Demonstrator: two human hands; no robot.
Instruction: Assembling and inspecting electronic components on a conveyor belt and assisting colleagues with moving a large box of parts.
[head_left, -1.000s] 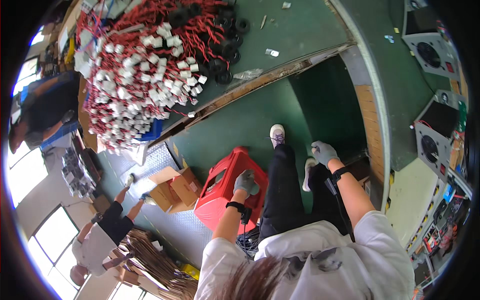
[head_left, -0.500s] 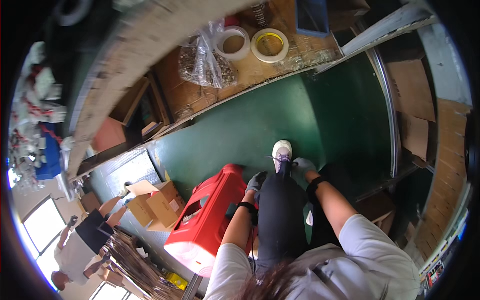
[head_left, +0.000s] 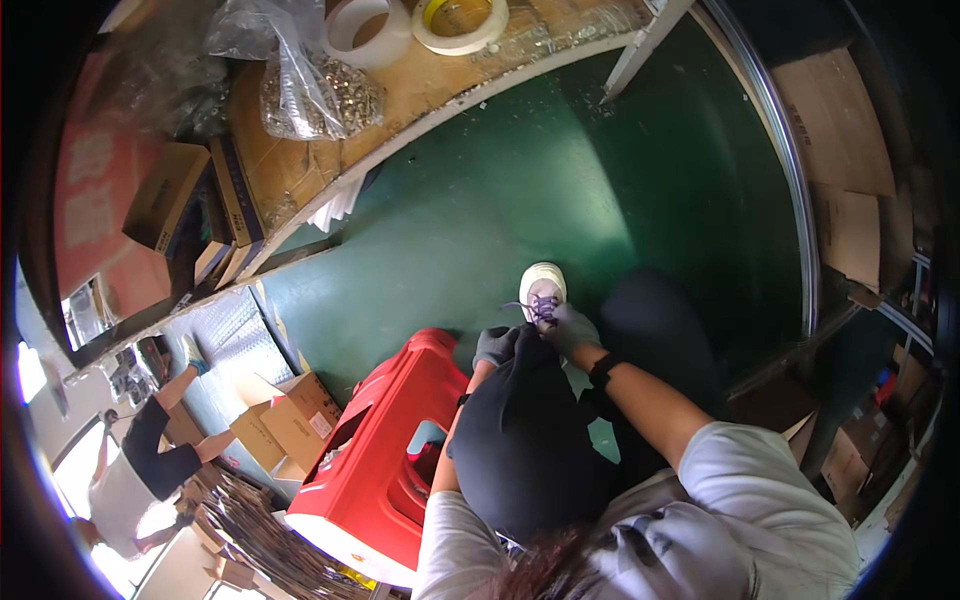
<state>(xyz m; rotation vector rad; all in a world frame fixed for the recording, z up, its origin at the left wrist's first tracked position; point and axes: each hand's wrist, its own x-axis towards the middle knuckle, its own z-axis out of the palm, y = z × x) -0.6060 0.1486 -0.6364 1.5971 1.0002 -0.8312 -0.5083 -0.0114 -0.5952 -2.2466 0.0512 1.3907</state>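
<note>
A white and lilac sneaker (head_left: 541, 289) with purple laces is on my foot, flat on the green floor. My right hand (head_left: 573, 331), in a grey glove, is closed at the laces beside the trouser hem; what its fingers hold is hidden. At the left side of the same shin, my gloved left hand (head_left: 494, 346) is closed on the cloth of the dark trouser leg (head_left: 530, 430). That knee is bent up toward me. Just left of my left arm stands a red plastic stool (head_left: 385, 440) with openings in its sides.
A wooden shelf (head_left: 290, 190) at the upper left carries tape rolls (head_left: 462, 25) and a clear bag of small metal parts (head_left: 320, 98). An open cardboard box (head_left: 290, 425) stands beyond the stool, near another person (head_left: 150, 470). A metal rail (head_left: 790, 180) and cartons (head_left: 835, 120) line the right.
My right hand has moved onto the shoe's laces, and my hands are closer together. The bent knee shows larger. The view has shifted, with the shelf now farther left and up.
</note>
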